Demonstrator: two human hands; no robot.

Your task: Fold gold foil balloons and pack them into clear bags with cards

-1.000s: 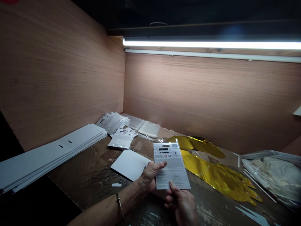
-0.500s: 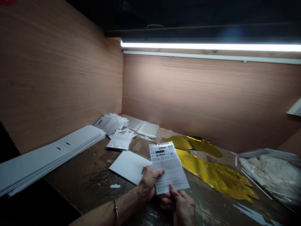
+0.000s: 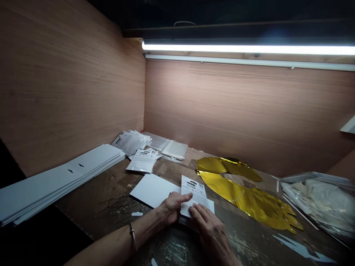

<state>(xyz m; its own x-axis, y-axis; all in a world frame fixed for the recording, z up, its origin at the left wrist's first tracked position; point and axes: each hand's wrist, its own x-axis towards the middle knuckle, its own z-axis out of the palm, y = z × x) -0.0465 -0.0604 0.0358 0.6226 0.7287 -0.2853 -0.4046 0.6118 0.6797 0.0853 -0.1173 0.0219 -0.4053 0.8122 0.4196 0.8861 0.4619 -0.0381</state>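
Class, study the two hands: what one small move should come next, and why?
Perhaps the right hand should sweep lightly along the lower part of the printed card to smooth it: the left hand steadies the card's left side, thumb on top, while the right hand rests over its lower right corner.

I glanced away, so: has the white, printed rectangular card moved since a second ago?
Yes: the card moved lower in view, toward the person. Before, it covered the left end of the long, shiny gold foil piece; now that end shows.
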